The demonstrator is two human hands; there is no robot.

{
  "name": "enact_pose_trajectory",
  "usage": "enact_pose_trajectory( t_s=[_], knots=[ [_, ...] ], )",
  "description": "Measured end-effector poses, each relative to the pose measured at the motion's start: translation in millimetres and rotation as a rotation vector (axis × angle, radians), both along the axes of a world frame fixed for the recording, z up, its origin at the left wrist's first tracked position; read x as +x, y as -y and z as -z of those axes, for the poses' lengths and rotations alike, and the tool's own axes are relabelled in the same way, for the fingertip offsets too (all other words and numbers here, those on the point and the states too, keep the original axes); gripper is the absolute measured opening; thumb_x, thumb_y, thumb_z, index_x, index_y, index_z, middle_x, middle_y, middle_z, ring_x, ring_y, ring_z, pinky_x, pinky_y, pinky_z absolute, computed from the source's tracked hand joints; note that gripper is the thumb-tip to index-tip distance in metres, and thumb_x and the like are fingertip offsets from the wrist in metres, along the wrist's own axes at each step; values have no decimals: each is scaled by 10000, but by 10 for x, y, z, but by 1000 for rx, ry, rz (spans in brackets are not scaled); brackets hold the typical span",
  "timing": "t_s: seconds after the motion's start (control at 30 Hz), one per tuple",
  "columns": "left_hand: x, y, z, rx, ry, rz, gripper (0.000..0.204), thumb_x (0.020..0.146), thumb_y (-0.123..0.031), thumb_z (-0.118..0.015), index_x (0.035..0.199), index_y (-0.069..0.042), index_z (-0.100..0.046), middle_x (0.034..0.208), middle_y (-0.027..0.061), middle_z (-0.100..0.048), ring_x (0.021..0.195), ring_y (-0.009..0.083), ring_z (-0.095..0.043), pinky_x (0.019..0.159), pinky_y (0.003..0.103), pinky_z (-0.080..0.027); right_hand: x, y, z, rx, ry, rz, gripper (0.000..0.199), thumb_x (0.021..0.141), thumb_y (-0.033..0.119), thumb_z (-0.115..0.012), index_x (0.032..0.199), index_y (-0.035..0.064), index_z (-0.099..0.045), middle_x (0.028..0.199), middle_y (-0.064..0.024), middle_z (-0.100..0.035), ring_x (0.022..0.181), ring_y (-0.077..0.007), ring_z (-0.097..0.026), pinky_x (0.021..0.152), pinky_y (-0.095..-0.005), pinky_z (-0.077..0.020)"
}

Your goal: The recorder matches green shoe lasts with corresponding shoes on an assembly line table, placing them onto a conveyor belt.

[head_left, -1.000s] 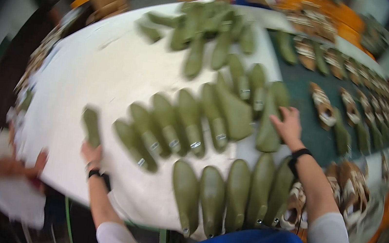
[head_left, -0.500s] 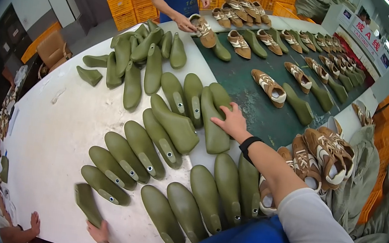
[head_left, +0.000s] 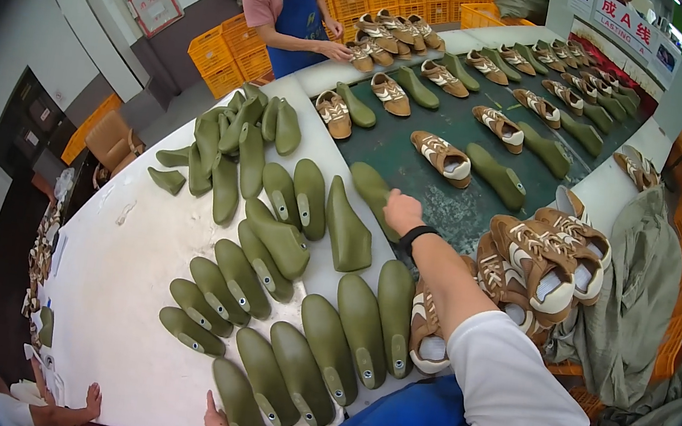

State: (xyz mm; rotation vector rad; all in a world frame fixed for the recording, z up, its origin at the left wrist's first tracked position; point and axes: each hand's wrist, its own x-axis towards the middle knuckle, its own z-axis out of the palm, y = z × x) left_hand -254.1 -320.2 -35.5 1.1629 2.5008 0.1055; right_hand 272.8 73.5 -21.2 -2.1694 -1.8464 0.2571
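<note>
Green shoe last (head_left: 369,187) at the edge of the dark surface (head_left: 454,215), gripped by the right hand (head_left: 404,213).
Left hand (head_left: 217,421) rests against the nearest last (head_left: 239,400) on the white bench (head_left: 119,296), grip unclear; brown sneakers (head_left: 441,157) stand beyond.

Right hand (head_left: 404,213): fingertips curled out of sight; we cannot make out their hold on the green last (head_left: 370,185), part of which the hand covers. Left hand (head_left: 218,422), near edge: partly hidden by the nearest last (head_left: 236,395), cut off around the wrist by the lower edge. One shoe (head_left: 428,343), near right: partly covered by the right forearm (head_left: 461,285). Heap of lasts (head_left: 231,134), far left: pieces overlapped; we give no count. Far co-worker (head_left: 286,12): head cropped above. Small articles (head_left: 38,272), far left: too small for us to identify.
</note>
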Motion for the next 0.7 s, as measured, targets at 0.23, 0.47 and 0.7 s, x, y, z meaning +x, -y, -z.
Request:
enact_pose_trajectory(
  t_s=[0.23, 0.47, 0.7],
  knots=[
    [1007, 311, -463, 518, 1276, -411, 616, 851, -206, -561, 1335, 49, -279, 1281, 216, -436, 1154, 304, -456, 971, 367, -359, 712, 328, 199, -199, 46, 171, 229, 869, 129, -432, 1033, 18, -547, 969, -171, -645, 910, -291, -635, 756, -376, -511],
    [1324, 197, -579, 378, 762, -150, 653, 809, -293, -634, 1302, 26, -349, 1245, 217, -475, 1133, 330, -457, 964, 372, -359, 754, 471, 185, -122, 139, 261, 245, 872, 159, -397, 1067, 93, -530, 993, -164, -632, 908, -322, -628, 661, -486, -496],
    [1435, -36, -897, 220, 600, -90, 695, 828, -370, -606, 1275, 92, -342, 1205, 256, -493, 1075, 320, -489, 935, 367, -371, -53, 1003, -785, 91, -203, -349, 231, 744, 162, -583, 950, 59, -576, 948, -171, -610, 880, -321, -609, 719, -435, -498]
  ],
)
